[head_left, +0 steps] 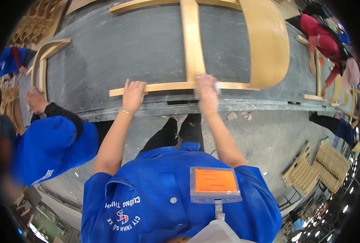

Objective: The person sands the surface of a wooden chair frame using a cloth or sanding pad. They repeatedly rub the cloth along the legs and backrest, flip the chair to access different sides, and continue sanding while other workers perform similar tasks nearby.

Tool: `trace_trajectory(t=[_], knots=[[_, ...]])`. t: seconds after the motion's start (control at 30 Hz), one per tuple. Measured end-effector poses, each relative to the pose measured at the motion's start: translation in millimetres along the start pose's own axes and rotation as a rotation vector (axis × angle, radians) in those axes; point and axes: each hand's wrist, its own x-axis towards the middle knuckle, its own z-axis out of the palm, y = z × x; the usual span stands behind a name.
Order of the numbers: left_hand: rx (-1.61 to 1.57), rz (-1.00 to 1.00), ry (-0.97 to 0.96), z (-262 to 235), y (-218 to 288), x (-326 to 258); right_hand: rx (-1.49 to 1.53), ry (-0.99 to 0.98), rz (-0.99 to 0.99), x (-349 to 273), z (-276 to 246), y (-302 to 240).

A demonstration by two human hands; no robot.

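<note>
A pale wooden chair frame [194, 44] lies on the dark worktable, its near rail [167, 86] running along the front edge. My left hand [133, 95] is closed over that rail near its left end, fingers on the far side. My right hand [207, 91] is on the rail where the crosspiece meets it. Its fingers are bent and smeared by motion, and a small pale pad or sheet shows at its right side; what kind it is I cannot make out. To the right of the crosspiece stands a wide curved wooden panel [267, 42], joined to the frame.
Close on my left, a person in blue [54, 141] handles another wooden frame [42, 69]. At the far right, a person in red [323, 38] bends over more frames. Stacked wooden slats [329, 166] stand on the floor at right; scraps [233, 116] lie beyond the table edge [248, 105].
</note>
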Motion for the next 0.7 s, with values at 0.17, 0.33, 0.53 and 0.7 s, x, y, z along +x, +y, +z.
trace_trajectory(t=[0.17,0.33,0.53,0.7], knots=[[0.133,-0.195,-0.005,-19,-25,-22,-0.243,0.097,0.312,-8,-34,81],[-0.072,-0.623,0.106,-2,-53,-53,0.033,0.120,0.122,4,17,-27],[-0.574,-0.739,0.269,26,-76,-54,0.166,-0.207,-0.292,22,54,-122],[-1.136,-0.700,0.303,19,-88,-62,-0.006,-0.110,-0.049,7,6,-14]])
